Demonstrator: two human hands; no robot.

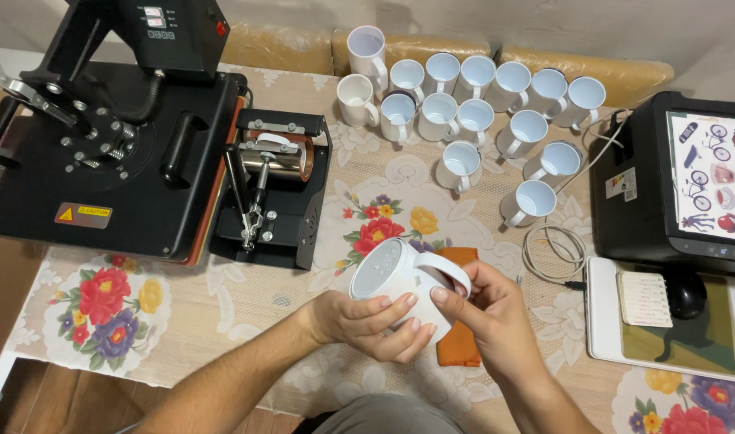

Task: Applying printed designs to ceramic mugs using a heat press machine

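Above the floral tablecloth (pixel 223 297), left hand (pixel 367 321) and right hand (pixel 484 317) close around a white mug (pixel 395 277); likely rigid, glazed-slippery, breakable; best held by body or handle.

We see our two forearms bare to the elbow, no sleeves, watch or rings on the left hand (pixel 371 325) or right hand (pixel 488 321), and grey cloth at our lap below them.
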